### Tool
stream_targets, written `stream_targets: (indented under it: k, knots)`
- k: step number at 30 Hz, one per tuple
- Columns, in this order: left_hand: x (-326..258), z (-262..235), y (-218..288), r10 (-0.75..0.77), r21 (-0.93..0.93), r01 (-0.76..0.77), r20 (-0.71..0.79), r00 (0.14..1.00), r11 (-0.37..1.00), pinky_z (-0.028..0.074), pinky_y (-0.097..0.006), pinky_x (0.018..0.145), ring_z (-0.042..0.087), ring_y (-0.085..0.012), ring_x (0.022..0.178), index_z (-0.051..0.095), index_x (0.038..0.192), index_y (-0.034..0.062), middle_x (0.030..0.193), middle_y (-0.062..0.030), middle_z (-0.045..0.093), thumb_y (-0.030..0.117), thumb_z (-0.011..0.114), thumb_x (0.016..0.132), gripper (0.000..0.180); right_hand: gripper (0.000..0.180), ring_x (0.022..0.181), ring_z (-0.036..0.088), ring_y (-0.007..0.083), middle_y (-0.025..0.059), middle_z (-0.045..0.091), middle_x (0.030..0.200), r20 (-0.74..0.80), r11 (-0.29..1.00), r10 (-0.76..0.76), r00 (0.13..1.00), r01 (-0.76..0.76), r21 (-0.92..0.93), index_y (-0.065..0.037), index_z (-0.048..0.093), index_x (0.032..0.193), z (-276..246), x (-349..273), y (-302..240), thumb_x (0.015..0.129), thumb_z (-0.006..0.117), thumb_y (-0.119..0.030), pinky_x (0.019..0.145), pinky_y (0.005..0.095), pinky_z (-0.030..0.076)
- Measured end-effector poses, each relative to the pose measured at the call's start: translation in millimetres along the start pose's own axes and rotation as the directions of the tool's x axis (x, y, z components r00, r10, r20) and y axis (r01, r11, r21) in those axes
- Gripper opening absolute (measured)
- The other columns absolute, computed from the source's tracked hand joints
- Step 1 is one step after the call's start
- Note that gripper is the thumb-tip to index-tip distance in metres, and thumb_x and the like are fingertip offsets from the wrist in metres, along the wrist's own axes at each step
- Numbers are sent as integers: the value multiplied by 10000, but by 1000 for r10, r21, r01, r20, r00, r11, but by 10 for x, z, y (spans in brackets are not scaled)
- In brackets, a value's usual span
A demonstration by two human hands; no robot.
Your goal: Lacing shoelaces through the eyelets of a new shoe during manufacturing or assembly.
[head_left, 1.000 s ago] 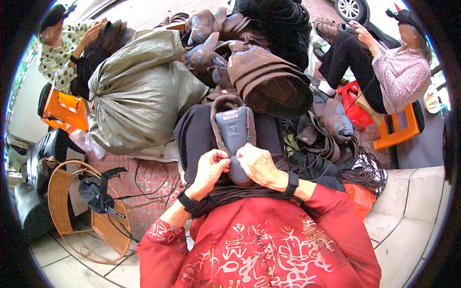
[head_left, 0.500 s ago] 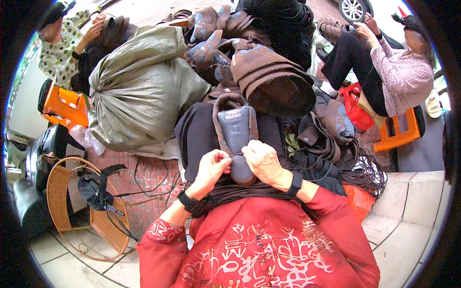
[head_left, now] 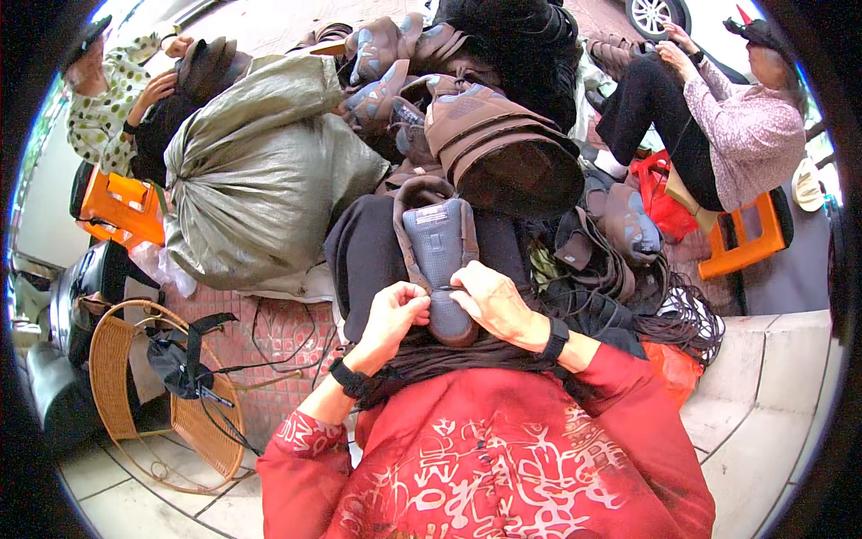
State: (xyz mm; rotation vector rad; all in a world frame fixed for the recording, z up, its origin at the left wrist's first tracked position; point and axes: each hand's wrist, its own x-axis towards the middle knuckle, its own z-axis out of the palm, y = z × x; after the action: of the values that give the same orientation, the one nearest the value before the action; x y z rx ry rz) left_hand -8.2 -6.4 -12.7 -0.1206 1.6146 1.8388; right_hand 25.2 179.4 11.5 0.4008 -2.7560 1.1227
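A brown shoe upper (head_left: pixel 467 238) with a grey-blue tongue (head_left: pixel 433 235) lies along my dark-trousered lap, its rounded end toward me. At the tongue's left edge my left hand (head_left: pixel 397 313) is closed in a pinch. On the opposite edge my right hand (head_left: pixel 499 304) pinches too, its knuckles up. A thin dark strand, apparently a shoelace (head_left: pixel 441 288), crosses the tongue between my fingertips; its ends are hidden by the fingers. Beneath the shoe, a bundle of dark laces (head_left: pixel 417 366) is spread over my lap.
Nested brown uppers (head_left: pixel 494 126) rise just beyond my knees. A grey-green sack (head_left: pixel 256 180) bulges at left, above a wicker chair (head_left: pixel 112 377). Tangled laces (head_left: pixel 687 328) lie at right. Two people sit handling uppers, one left (head_left: pixel 108 103), one right (head_left: pixel 750 135), beside orange stools.
My hands keep almost the same pinch on the strand, the right one shifting very slightly. The left person's hands have moved apart, the near one lower. The whole view has shifted a little.
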Motion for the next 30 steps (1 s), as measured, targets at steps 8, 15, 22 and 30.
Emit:
stream_targets:
  k: [8,15,22,30]
  knots:
    - [19,19,-45,21,2,-21,10,1000,1000,475,-216,600,542,-85,622,542,830,44,712,-8,566,64,580,819,45,65,711,557,267,92,493,739,-14,975,-28,1000,24,-219,-55,541,815,66,-9,-55,761,560,-85,616,361,465]
    - [-26,40,-8,71,12,-71,10,997,997,464,-214,599,548,-84,654,560,858,28,776,-12,581,57,592,814,61,80,693,561,283,109,513,737,-28,997,-19,999,17,-74,-48,553,800,42,19,-29,744,573,-101,599,372,460]
    - [-1,156,123,622,748,-499,149,768,438,442,-306,587,548,-235,654,595,896,53,700,-91,515,67,671,700,211,96,704,564,303,123,530,743,-11,998,-29,1000,28,-64,-40,558,819,23,38,5,730,575,-73,617,380,464]
    - [131,162,199,598,803,-544,317,736,243,441,-350,599,531,-278,673,563,811,48,710,-107,497,92,630,721,120,104,713,573,310,135,556,750,32,999,-38,999,38,10,-36,563,816,-48,73,40,728,585,-88,629,374,468]
